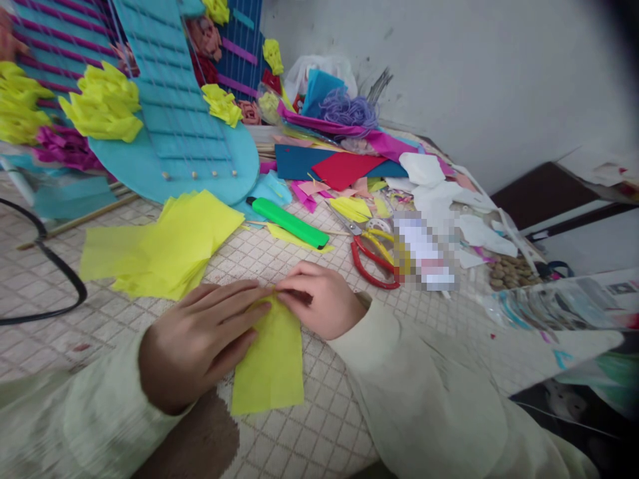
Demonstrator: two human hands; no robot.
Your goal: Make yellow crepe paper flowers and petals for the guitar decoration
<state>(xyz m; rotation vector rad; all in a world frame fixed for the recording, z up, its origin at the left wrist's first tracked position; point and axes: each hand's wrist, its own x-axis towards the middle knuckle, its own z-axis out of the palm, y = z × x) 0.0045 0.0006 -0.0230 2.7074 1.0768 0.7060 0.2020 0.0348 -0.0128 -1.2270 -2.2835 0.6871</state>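
Observation:
A thin, fabric-like yellow sheet lies lengthwise on the table in front of me. My left hand is laid across its upper left part, fingers stretched out and fingertips at the far edge. At that same edge my right hand pinches the sheet between thumb and forefinger. The fingers partly hide the pinched spot. Just beyond my left hand is a loose stack of similar yellow sheets. A green utility knife rests past both hands, and red-and-yellow-handled scissors lie beyond my right hand.
A blue guitar-shaped piece with strings and yellow flowers stands at the back left. Coloured scraps and purple yarn are heaped behind. A black cable curves at left; a clear plastic container lies at right.

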